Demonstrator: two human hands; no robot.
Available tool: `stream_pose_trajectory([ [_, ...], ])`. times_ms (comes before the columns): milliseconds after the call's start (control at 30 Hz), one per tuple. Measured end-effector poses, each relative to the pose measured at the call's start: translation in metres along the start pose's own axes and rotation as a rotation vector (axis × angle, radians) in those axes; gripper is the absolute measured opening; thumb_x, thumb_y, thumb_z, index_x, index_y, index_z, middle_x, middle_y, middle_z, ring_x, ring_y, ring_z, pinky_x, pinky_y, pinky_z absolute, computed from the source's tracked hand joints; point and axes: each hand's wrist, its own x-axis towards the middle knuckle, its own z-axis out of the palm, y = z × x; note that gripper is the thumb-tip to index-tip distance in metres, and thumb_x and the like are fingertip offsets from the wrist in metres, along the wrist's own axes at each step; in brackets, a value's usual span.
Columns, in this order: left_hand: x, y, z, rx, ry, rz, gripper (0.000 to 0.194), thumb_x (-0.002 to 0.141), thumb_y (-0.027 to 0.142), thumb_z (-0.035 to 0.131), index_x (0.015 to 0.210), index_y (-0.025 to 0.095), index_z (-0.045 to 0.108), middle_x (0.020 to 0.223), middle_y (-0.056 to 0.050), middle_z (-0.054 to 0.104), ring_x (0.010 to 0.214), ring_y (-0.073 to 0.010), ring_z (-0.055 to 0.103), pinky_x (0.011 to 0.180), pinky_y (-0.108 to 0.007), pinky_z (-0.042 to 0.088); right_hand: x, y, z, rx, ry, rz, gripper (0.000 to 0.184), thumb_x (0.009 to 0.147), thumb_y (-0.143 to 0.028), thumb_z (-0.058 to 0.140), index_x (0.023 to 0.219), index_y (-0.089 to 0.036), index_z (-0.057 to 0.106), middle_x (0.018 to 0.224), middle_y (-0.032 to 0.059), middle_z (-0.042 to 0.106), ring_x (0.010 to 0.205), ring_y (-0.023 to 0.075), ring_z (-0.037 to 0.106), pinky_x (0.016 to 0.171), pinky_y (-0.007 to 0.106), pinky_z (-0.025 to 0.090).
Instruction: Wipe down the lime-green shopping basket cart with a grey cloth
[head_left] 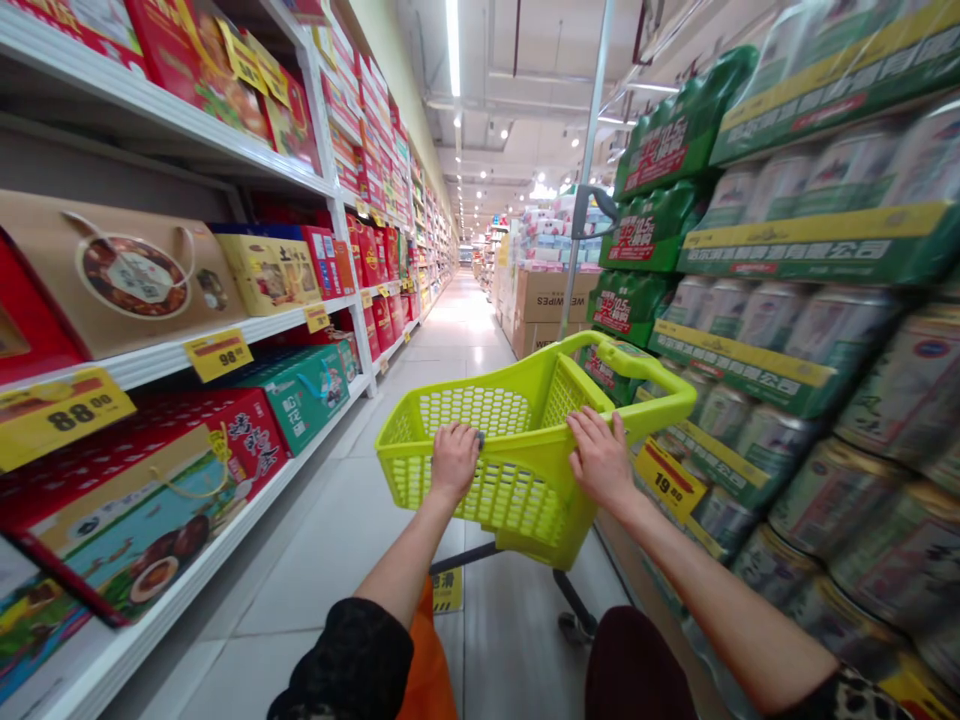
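A lime-green plastic shopping cart (529, 485) with perforated walls stands sideways in the aisle before me, its handle end to the right. My left hand (455, 460) is closed over the near rim, towards the cart's left end. Farther right along that same rim, my right hand (598, 458) grips the edge close to the handle (667, 395). An upright divider (576, 392) crosses the basket between the handle end and the longer section. No goods show inside the part of the basket I can see. Below it, dark legs run down to a caster wheel (576, 628).
White shelves (247, 330) with boxed gifts and yellow price tags line the left. Stacked can packs (757, 350) rise close on the right. Cardboard cartons (551, 305) and a metal pole (589, 150) stand beyond the cart. The tiled aisle (469, 320) runs ahead.
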Motion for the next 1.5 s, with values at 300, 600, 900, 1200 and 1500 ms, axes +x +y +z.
stream_pose_trajectory([
  [300, -0.021, -0.066, -0.015, 0.068, 0.096, -0.246, 0.024, 0.084, 0.023, 0.04, 0.096, 0.02, 0.06, 0.111, -0.009, 0.061, 0.117, -0.0278, 0.044, 0.098, -0.052, 0.029, -0.005, 0.005, -0.001, -0.018, 0.009, -0.035, 0.045, 0.075, -0.016, 0.045, 0.119, -0.011, 0.052, 0.122, 0.0096, 0.055, 0.121, 0.0235, 0.039, 0.108, 0.048, 0.009],
  [600, -0.014, -0.022, 0.005, -0.011, 0.052, -0.092, 0.023, 0.083, 0.021, 0.041, 0.097, 0.02, 0.06, 0.109, -0.008, 0.062, 0.114, -0.0255, 0.044, 0.098, -0.049, 0.031, -0.003, -0.013, 0.002, -0.033, -0.019, -0.037, 0.044, 0.076, -0.02, 0.045, 0.118, -0.009, 0.053, 0.124, 0.0136, 0.054, 0.12, 0.0267, 0.04, 0.106, 0.049, 0.012],
  [900, -0.034, -0.088, -0.03, -0.181, 0.281, -0.542, 0.02, 0.076, 0.016, 0.043, 0.087, 0.018, 0.059, 0.109, -0.011, 0.057, 0.112, -0.0242, 0.045, 0.101, -0.044, 0.032, -0.003, -0.007, 0.003, -0.017, -0.015, -0.029, 0.043, 0.076, -0.017, 0.046, 0.117, -0.008, 0.053, 0.123, 0.0134, 0.054, 0.12, 0.0261, 0.04, 0.106, 0.05, 0.014],
  [1200, -0.062, -0.051, -0.03, -0.439, 0.487, -1.057, 0.024, 0.075, 0.02, 0.041, 0.093, 0.016, 0.057, 0.094, -0.009, 0.063, 0.092, -0.0192, 0.059, 0.085, -0.039, 0.046, -0.037, -0.117, 0.032, 0.575, -0.14, -0.053, 0.048, 0.082, -0.019, 0.04, 0.129, -0.014, 0.043, 0.127, 0.0118, 0.051, 0.119, 0.0213, 0.044, 0.099, 0.04, 0.037],
  [1500, -0.093, 0.022, -0.042, -1.11, 0.422, -1.123, 0.016, 0.079, 0.025, 0.046, 0.083, 0.018, 0.061, 0.091, -0.004, 0.067, 0.09, -0.0152, 0.062, 0.089, -0.028, 0.045, -0.02, -0.228, 0.079, 1.092, -0.166, 0.383, 0.061, 0.089, -0.034, 0.035, 0.141, -0.011, 0.015, 0.126, 0.0143, 0.051, 0.115, 0.0195, 0.05, 0.091, 0.034, 0.044],
])
